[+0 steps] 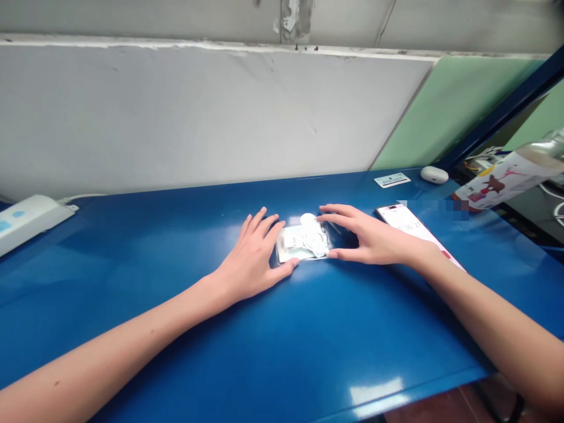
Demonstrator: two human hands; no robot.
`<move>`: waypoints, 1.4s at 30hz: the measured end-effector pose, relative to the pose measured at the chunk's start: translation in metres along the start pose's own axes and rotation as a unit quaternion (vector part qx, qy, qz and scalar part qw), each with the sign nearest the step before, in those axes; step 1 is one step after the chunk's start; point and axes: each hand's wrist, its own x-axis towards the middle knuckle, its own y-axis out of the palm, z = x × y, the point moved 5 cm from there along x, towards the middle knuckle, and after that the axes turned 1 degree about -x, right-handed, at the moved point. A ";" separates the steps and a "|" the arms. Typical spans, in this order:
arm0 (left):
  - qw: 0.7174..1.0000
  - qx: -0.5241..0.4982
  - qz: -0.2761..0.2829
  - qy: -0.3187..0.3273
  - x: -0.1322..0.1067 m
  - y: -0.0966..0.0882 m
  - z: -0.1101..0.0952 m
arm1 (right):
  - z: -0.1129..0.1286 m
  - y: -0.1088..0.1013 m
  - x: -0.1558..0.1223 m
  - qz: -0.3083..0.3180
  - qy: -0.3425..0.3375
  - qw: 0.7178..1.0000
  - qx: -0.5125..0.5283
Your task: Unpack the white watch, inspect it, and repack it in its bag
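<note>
A small clear plastic packet (304, 242) with white parts inside lies flat on the blue table (308, 329). A round white piece shows at its upper edge; what the parts are I cannot make out. At the packet's left side rests my left hand (253, 255), fingers spread and thumb along the lower edge. My right hand (365, 235) is on the other side, its fingers curved apart, with the fingertips at the upper right and the thumb at the lower right corner. Neither hand is closed around the packet.
Right of my right hand lies a phone (414, 226), partly under my forearm. Behind it are a small card (392, 180) and a white earbud case (434, 174). A labelled bottle (506, 179) leans at the far right. A white power strip (35, 220) sits far left.
</note>
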 end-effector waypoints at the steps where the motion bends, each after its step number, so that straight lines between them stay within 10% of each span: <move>1: 1.000 -0.001 0.000 0.000 0.000 0.000 0.000 | 0.000 0.000 0.000 0.002 -0.001 1.000 -0.002; 31: 1.000 0.007 -0.005 0.019 0.001 -0.001 -0.001 | -0.002 0.002 0.000 -0.010 -0.044 0.998 -0.041; 42: 0.998 -0.054 -0.027 0.024 0.002 -0.008 -0.003 | 0.022 -0.014 0.000 -0.171 -0.126 0.977 0.030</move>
